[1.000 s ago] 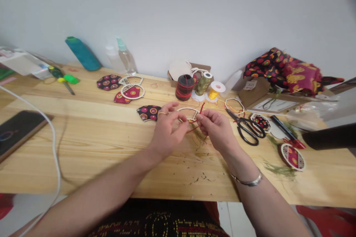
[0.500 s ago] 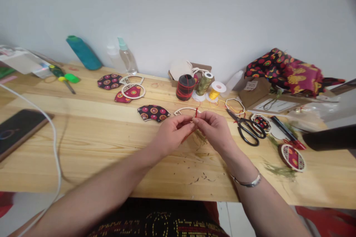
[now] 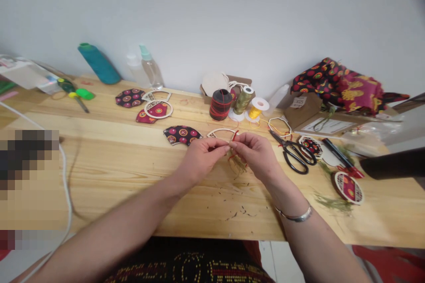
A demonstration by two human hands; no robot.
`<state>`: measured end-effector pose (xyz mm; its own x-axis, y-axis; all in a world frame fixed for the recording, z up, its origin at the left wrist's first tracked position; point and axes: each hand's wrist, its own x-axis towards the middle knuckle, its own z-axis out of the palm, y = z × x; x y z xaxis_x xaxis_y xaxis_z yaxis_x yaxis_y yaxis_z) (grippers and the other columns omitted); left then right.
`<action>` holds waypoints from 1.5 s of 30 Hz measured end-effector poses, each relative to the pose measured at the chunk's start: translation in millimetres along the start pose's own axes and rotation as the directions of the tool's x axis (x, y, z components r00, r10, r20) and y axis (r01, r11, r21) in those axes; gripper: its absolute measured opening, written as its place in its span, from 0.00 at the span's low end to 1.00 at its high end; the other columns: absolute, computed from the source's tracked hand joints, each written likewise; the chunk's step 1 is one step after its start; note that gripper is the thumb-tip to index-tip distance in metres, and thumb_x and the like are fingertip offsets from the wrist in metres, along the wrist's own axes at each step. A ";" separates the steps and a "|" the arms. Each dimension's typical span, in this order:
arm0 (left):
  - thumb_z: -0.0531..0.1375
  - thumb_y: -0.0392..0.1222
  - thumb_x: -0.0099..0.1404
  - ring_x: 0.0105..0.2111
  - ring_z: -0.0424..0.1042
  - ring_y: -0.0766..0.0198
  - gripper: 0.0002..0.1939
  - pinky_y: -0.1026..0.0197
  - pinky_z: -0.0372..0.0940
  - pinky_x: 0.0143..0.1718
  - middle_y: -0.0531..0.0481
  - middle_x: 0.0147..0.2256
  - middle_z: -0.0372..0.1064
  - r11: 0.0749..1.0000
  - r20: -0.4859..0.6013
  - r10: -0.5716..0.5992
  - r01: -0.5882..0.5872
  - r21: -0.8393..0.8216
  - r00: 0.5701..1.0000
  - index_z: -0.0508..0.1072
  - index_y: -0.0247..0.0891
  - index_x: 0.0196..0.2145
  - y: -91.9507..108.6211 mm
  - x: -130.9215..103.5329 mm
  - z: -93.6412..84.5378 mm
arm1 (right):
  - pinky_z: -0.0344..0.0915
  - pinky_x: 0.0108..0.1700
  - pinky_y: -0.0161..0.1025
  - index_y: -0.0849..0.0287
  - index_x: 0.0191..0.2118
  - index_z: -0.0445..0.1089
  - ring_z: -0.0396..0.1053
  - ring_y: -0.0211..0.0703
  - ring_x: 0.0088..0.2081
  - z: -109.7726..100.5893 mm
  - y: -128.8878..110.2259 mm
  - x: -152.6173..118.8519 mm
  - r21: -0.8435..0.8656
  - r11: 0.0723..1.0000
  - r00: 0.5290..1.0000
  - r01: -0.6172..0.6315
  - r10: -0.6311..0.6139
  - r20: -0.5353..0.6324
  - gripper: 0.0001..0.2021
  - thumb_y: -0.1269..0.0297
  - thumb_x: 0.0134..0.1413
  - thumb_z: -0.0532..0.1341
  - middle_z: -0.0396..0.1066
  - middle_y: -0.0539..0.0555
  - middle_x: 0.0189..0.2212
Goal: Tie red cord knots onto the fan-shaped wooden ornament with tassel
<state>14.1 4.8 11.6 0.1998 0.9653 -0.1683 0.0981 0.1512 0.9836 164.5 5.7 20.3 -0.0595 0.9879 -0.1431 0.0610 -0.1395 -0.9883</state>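
Observation:
My left hand [image 3: 202, 159] and my right hand [image 3: 254, 152] meet over the middle of the table, each with thumb and forefinger pinched on a thin red cord [image 3: 235, 135]. The cord's end sticks up between them. Below the fingertips hangs a green thread tassel [image 3: 238, 166], partly hidden by my hands. Just behind my fingers lies a pale fan-shaped wooden frame [image 3: 221, 131]. A dark patterned fan-shaped piece [image 3: 182, 134] rests behind my left hand.
Black-handled scissors [image 3: 295, 157] lie right of my right hand. Thread spools [image 3: 221, 105] stand at the back. A cardboard box [image 3: 302, 112] holds patterned cloth. Round ornament [image 3: 348, 188] and black cylinder [image 3: 395, 163] are at right; a white cable [image 3: 66, 177] runs at left.
My left hand has shifted slightly left. More of the green tassel and a bit of red cord now show below my fingers. The red end tilts more to the right.

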 end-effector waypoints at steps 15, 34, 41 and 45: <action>0.64 0.42 0.53 0.12 0.52 0.77 0.06 0.69 0.46 0.11 0.56 0.22 0.66 0.966 -0.018 -0.175 0.168 -0.197 0.984 0.77 0.37 0.28 0.1 4.8 0.0 | 0.60 0.29 0.33 0.60 0.31 0.72 0.64 0.34 0.26 -6.3 0.1 0.9 -0.216 0.965 0.987 0.152 -0.137 0.082 0.06 0.65 0.51 0.59 0.72 0.49 0.25; 0.67 0.38 0.50 0.13 0.47 0.78 0.07 0.71 0.41 0.13 0.60 0.13 0.56 0.827 0.050 -0.228 0.220 -0.517 0.972 0.75 0.33 0.23 -5.6 8.4 -1.5 | 0.56 0.27 0.38 0.62 0.29 0.69 0.63 0.40 0.26 6.6 17.5 -15.4 -0.773 -0.190 0.520 0.605 -0.640 0.565 0.09 0.75 0.57 0.54 0.69 0.53 0.24; 0.67 0.39 0.50 0.13 0.53 0.77 0.07 0.71 0.48 0.12 0.55 0.20 0.68 0.837 0.058 -0.216 0.216 -0.503 0.975 0.75 0.34 0.26 -4.4 8.2 -1.8 | 0.62 0.33 0.35 0.60 0.27 0.68 0.65 0.38 0.31 4.2 10.9 -14.8 -0.621 0.329 0.618 0.711 -0.714 0.329 0.10 0.67 0.58 0.56 0.69 0.54 0.28; 0.66 0.40 0.51 0.11 0.52 0.78 0.07 0.71 0.46 0.10 0.54 0.20 0.68 0.878 0.013 -0.169 0.156 -0.453 0.986 0.76 0.33 0.25 -2.5 7.3 0.3 | 0.65 0.39 0.39 0.60 0.28 0.70 0.68 0.39 0.34 2.2 11.4 -3.6 -0.403 0.802 0.844 0.440 -0.523 -0.120 0.07 0.64 0.55 0.59 0.71 0.55 0.30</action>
<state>15.7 11.4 7.8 0.1931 0.9230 -0.3329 -0.3241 0.3802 0.8663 163.2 0.5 9.4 0.0372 0.9145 0.4028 0.4244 0.3505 -0.8349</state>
